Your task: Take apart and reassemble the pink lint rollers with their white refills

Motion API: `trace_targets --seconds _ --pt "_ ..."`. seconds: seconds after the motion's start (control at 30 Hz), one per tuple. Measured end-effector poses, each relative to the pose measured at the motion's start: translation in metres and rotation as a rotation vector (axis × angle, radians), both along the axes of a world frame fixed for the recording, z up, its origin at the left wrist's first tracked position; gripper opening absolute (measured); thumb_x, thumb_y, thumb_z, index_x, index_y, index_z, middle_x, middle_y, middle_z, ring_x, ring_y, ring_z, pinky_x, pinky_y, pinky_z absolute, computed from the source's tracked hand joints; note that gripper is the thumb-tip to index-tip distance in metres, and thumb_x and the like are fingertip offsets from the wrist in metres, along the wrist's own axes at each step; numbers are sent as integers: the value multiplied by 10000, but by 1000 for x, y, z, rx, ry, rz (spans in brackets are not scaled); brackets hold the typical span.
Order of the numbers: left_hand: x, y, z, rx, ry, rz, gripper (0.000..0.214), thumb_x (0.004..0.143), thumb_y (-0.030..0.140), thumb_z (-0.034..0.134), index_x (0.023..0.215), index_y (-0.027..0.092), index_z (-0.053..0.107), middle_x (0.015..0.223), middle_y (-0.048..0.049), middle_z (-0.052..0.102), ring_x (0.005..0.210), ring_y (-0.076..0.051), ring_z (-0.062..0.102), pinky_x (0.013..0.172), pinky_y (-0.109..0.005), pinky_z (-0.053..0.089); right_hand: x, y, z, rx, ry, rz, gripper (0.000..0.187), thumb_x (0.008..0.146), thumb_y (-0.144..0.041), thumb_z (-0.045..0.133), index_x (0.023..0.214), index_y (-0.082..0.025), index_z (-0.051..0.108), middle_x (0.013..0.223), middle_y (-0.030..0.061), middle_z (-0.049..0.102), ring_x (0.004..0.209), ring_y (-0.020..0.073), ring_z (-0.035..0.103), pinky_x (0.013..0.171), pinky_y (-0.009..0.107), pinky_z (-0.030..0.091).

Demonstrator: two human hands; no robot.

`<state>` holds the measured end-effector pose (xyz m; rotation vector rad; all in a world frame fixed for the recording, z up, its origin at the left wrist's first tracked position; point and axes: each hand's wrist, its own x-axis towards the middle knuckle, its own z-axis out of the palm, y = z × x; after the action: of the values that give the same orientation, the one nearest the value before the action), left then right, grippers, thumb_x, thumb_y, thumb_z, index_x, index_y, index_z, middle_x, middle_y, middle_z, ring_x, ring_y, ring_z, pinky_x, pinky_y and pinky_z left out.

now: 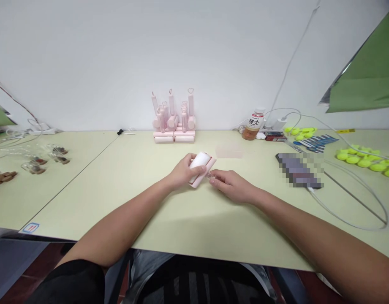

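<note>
My left hand (181, 171) is closed around a small pink lint roller (201, 167) with a white roll, holding it just above the pale green table (124, 190). My right hand (232, 184) rests on the table beside it, its fingertips pinched at the roller's lower end; what they pinch is too small to name. A stack of more pink rollers and upright pink handles (174, 120) stands at the back against the white wall.
A drink bottle (253, 124), chargers and white cables (349, 198) lie at back right, with a phone (298, 169) and yellow-green balls (368, 160). Small clear packets (45, 156) lie on the left table. A faint pink sheet (229, 151) lies behind the roller.
</note>
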<state>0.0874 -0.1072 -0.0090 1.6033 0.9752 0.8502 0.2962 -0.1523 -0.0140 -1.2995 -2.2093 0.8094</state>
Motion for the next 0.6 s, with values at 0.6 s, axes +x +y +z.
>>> trace_targets --seconds 0.6 --pt "-8 18 -21 223 258 170 440 833 445 603 1187 206 498 1258 -98 552 980 -197 580 832 -342 470 82 83 -17 -74 822 -598 372 820 -603 528 822 -231 508 759 46 652 658 202 625 617 342 508"
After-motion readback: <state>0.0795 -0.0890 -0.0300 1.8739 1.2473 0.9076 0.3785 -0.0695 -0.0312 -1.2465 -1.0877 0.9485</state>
